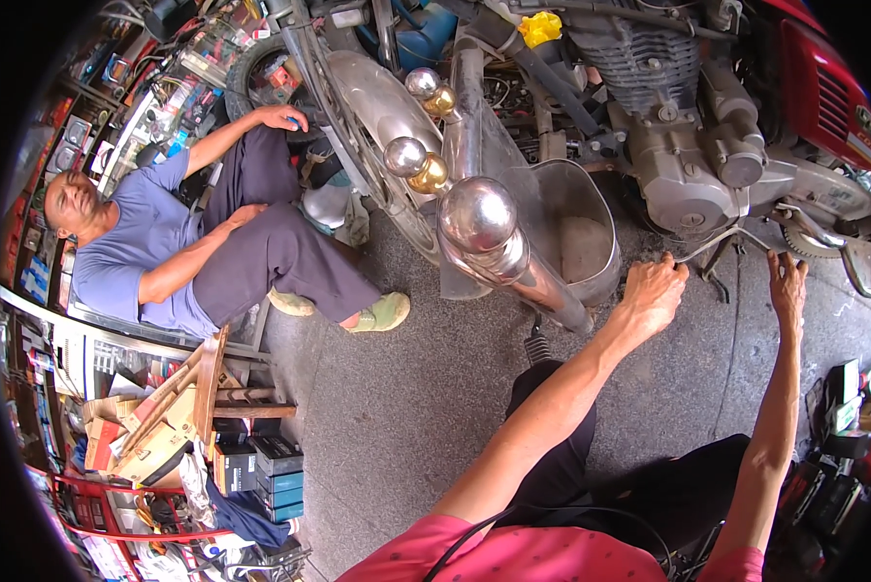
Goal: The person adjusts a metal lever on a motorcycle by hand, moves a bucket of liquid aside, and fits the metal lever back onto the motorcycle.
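Both my hands reach forward to a thin bent metal rod [724,235] just below the motorcycle engine [683,179]. The fingers of my left hand [652,294] are closed on the rod's left end. My right hand [788,283] pinches its right end, with the fingers pressed together. The rod rises to a bend between the two hands. Whether it is fixed to the motorcycle I cannot tell. Dark metal footpeg parts [715,276] show close behind the rod, near the floor.
A chrome crash bar with shiny balls [478,215] and a leg shield [591,228] stand left of my left hand. At the left sits another person [154,242]. Cartons [159,422] lie at the lower left, small boxes [848,403] at the right. Grey floor [387,407] lies between.
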Motion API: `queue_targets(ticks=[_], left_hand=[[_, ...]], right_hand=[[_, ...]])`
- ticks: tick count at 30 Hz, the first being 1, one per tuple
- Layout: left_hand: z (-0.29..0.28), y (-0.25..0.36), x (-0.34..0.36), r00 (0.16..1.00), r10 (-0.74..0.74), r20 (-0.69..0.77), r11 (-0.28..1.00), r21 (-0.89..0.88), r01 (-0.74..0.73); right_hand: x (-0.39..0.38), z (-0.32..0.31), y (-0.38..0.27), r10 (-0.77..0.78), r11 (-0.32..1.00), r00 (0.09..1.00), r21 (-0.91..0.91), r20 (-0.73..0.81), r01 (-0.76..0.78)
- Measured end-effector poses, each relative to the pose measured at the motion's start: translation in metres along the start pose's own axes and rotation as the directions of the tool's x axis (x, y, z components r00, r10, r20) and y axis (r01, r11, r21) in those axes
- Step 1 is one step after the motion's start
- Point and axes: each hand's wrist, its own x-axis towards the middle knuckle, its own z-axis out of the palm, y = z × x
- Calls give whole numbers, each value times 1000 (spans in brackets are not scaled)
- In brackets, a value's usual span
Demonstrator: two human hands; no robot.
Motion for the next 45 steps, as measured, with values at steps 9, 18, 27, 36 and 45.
queue_targets(ticks=[9, 18, 27, 36, 45], left_hand=[[2, 1, 1, 1000, 5, -12, 1000, 16, -4], [4, -1, -1, 999, 18, -51, 1000, 15, -17], [4, 1, -1, 999, 11, -39, 999, 35, -10], [2, 2, 1, 1000, -8, -14, 1000, 27, 9], [4, 3, -1, 997, -3, -74, 999, 37, 6]], right_hand=[[-2, -7, -7, 22, 1000, 1000, -10, 18, -22], [-3, -10, -11, 41, 999, 998, -3, 38, -41], [-2, -9, -10, 33, 999, 999, 0, 37, -33], [1, -8, -7, 28, 1000, 999, -8, 35, -28], [-2, -7, -8, 21, 1000, 1000, 2, 22, -21]])
